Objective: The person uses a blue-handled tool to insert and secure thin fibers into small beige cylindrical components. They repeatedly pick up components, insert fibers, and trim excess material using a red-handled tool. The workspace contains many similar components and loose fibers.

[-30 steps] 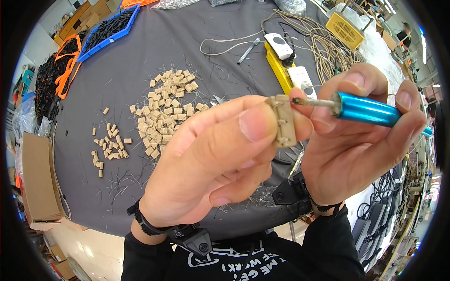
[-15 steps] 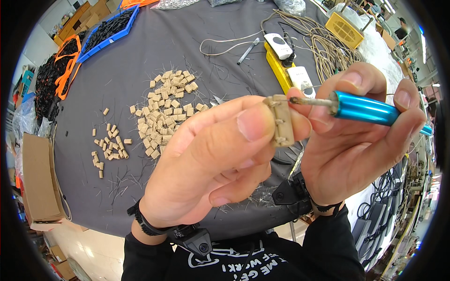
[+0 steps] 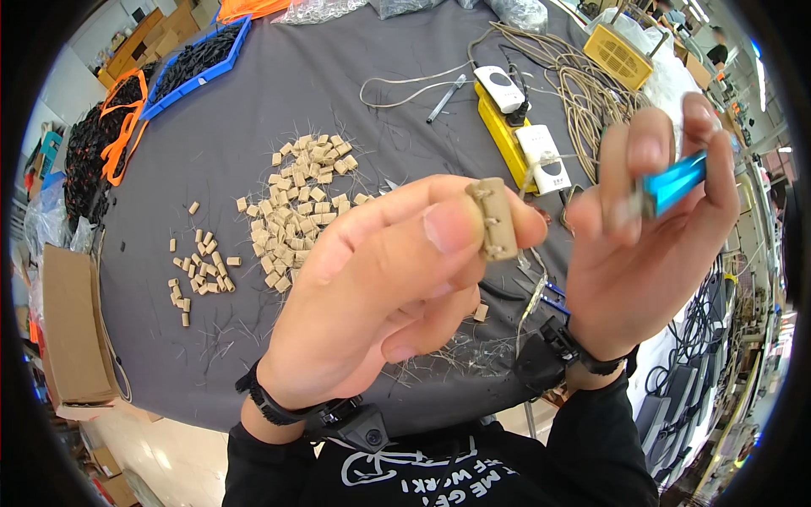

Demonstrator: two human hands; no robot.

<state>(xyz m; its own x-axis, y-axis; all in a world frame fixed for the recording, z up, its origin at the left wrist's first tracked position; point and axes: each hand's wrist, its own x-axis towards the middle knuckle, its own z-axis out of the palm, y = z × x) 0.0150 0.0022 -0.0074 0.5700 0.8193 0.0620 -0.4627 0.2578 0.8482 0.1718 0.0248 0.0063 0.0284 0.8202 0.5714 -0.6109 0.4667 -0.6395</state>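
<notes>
The left hand [image 3: 380, 287] is pinching a tan tube [image 3: 500, 221]; the right hand [image 3: 650, 253] is gripping a blue tool [image 3: 678, 186] (tip blurred), and any slip is risking a jab.

A head-worn fisheye camera looks down from close above, fingers [image 3: 414, 196] large at frame centre and right, the grey surface [image 3: 422, 144] reaching toward the upper edge.

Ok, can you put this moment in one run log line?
left hand: pinching knotted tan cylinder | right hand: holding blue-barrelled tool, apart from cylinder | grey cloth: larger pile of tan cylinders, smaller group
</notes>
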